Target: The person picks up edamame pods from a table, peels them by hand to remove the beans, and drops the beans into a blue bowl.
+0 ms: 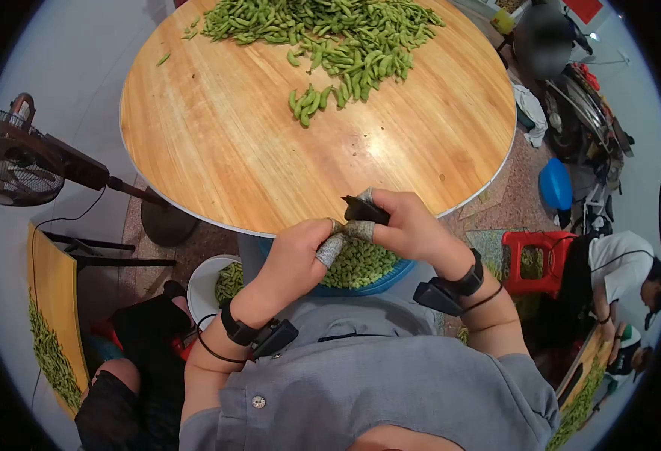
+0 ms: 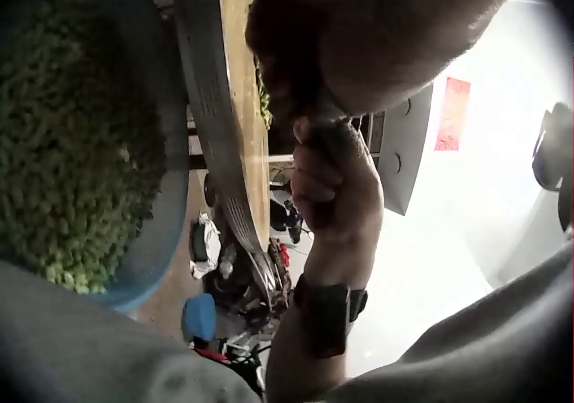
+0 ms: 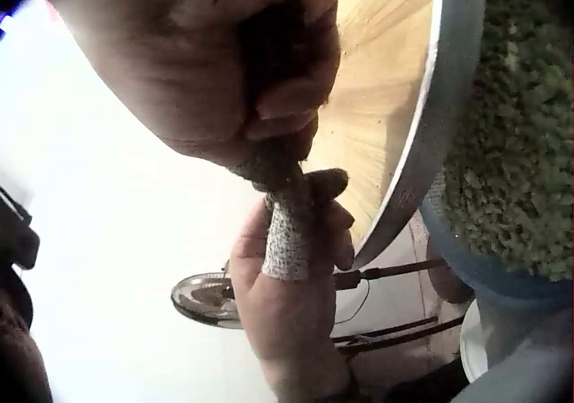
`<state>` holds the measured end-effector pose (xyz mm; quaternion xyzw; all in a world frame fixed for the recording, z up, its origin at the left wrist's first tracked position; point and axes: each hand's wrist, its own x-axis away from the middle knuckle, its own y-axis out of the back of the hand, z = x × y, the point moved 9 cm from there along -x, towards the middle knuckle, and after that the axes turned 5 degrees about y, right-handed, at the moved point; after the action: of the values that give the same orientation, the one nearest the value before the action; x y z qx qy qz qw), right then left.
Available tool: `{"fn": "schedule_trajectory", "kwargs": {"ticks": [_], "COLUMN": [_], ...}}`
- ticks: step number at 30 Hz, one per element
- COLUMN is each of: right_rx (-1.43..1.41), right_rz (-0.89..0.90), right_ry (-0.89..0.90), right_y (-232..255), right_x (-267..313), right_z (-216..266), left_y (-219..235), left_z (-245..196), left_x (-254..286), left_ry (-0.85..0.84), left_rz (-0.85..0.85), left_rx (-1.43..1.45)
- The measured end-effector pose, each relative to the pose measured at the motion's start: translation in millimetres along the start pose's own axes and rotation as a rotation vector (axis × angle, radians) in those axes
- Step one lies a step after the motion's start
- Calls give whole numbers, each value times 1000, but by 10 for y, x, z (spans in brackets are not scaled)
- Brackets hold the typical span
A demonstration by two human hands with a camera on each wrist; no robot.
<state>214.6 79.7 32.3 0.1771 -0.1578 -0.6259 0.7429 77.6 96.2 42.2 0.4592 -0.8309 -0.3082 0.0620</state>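
My left hand [image 1: 291,254] and right hand [image 1: 414,225] meet at the fingertips over a blue basin [image 1: 398,276] of shelled green beans [image 1: 360,267]. Grey tape wraps the thumb and a finger on the right and the left thumb [image 3: 287,241]. A black, pointed object [image 1: 366,210] sticks out of the right hand, held between its thumb and curled fingers. The left fingers are bent in against the taped right thumb [image 1: 359,230]; I cannot tell whether they pinch anything. Ahead, green soybean pods [image 1: 323,22] heap on the round wooden table [image 1: 217,150].
The table's pale edge lies just ahead of the hands. A white bucket [image 1: 197,289] with pods stands at left, near a floor fan [image 1: 26,158]. At right are a red stool [image 1: 544,248], a blue tub [image 1: 555,184] and a person bending over another table.
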Motion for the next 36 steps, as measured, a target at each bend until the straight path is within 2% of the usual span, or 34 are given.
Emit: {"fn": "schedule_trajectory", "kwargs": {"ticks": [1, 2, 3, 5, 6, 9, 13, 18, 22, 24, 25, 27, 28, 30, 31, 33, 34, 36], "right_rx": [-53, -105, -111, -192, -171, -132, -123, -310, -302, -294, -294, -387, -388, -838, -840, -1080, -1085, -1116], "right_rz": [-32, -63, -69, -74, -13, 18, 47, 70, 77, 112, 114, 0, 0, 155, 154, 223, 220, 238], "right_ry": [15, 28, 19, 59, 59, 109, 91, 54, 74, -27, -27, 104, 103, -274, -276, -397, -396, -426], "right_y": [11, 27, 14, -31, -72, -118, -136, -200, -214, -254, -304, -309, -286, -454, -451, -576, -569, -581], "right_x": [92, 169, 222, 284, 323, 391, 419, 436, 447, 439, 424, 371, 391, 497, 521, 621, 635, 669], "right_z": [13, 12, -14, -7, 17, 114, 69, 112, 141, 79, 31, 22, 47, -77, -88, -123, -145, -189], "left_y": [-180, -275, -305, -340, -376, -426, -433, -404, -416, -220, -206, -88, -86, -110, -107, -512, -603, -639], "left_z": [12, 113, 73, 192, 270, 320, 297, 342, 342, 132, 128, -173, -155, -85, -71, 384, 389, 397], "left_x": [0, 11, 18, 41, 76, 114, 124, 156, 173, 120, 129, 189, 199, 201, 215, 310, 319, 336], "left_ry": [-24, 35, 38, 327, 398, 428, 429, 429, 437, 135, 136, -180, -180, -169, -169, 488, 500, 555], "left_rz": [167, 204, 216, 191, 219, 236, 226, 186, 187, 7, 6, -120, -119, -82, -80, 311, 367, 364], "left_rx": [105, 252, 253, 704, 756, 808, 802, 813, 797, 480, 480, -170, -171, -79, -78, 925, 1158, 1122]}}
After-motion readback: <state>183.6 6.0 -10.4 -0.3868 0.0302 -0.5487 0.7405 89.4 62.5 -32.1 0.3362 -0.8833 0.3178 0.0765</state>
